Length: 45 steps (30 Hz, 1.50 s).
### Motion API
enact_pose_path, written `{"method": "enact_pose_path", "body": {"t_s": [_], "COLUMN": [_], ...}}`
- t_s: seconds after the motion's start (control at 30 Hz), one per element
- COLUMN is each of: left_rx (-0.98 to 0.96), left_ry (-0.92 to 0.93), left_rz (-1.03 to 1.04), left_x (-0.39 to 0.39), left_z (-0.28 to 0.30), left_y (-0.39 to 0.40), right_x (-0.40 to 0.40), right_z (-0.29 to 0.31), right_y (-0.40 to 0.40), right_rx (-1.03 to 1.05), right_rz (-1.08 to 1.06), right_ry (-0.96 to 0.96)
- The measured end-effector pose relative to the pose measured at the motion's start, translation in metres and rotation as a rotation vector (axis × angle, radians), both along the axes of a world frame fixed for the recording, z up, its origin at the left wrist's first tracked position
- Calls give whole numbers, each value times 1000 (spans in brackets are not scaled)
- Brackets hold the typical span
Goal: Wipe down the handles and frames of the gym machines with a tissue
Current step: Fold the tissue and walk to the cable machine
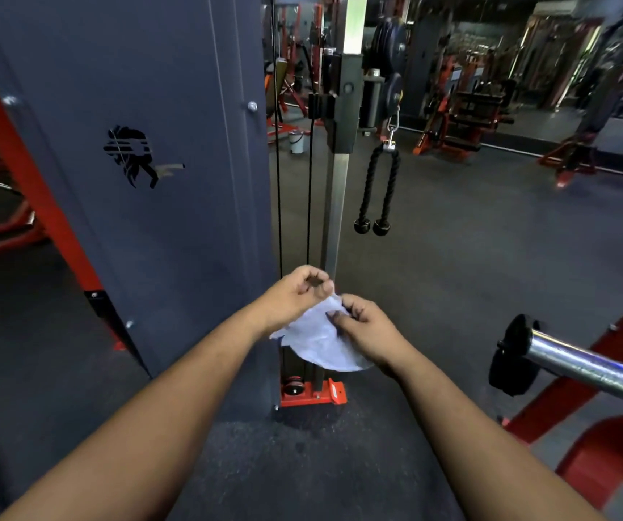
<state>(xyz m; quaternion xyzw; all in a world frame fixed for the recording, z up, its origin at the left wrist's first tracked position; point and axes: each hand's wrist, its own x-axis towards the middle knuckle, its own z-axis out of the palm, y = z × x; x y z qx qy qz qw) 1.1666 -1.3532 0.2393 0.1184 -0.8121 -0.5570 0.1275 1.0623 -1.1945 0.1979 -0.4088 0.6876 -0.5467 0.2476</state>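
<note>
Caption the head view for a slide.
Both hands, left and right, hold a white tissue before a cable machine's steel post, rope handle hanging beside.

No words or numbers can be read anywhere. The only sign is a black cut-out emblem (pixel 132 156), a striped figure without letters, on the grey shroud panel (pixel 174 227) of the cable machine. A small white label on the red base bracket (pixel 315 394) is too blurred to read.

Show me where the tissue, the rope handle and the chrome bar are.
tissue (pixel 321 342), head view, middle of the white sheet.
rope handle (pixel 370 189), head view, left strand of the black rope.
chrome bar (pixel 580 364), head view, shiny shaft.
</note>
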Motion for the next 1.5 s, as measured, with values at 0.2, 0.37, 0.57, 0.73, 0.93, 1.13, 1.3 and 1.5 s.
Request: {"method": "enact_pose_path", "body": {"t_s": [0.2,0.37,0.57,0.73,0.93,1.13,1.3,1.5], "left_rx": [128,1006,937,731,287,798,695,519], "left_ry": [-265,176,-72,5,-218,-36,70,29], "left_rz": [-214,153,206,264,176,-17,48,167], "left_x": [36,30,21,21,45,22,25,25], "left_z": [-42,-63,-69,-78,-113,-59,-46,-30], "left_y": [-22,6,51,40,24,44,45,28], "right_x": [-5,0,4,-4,-10,-1,-12,-20], "right_z": [-5,-10,-6,-2,8,15,17,23], "right_y": [5,1,-1,8,13,7,15,43], "right_rx": [-78,-223,-179,-215,-202,-220,-157,9], "right_rz": [-92,-212,-262,-354,-305,-201,-263,11], "right_ry": [-247,-358,-233,-205,-313,-432,-336,-408]}}
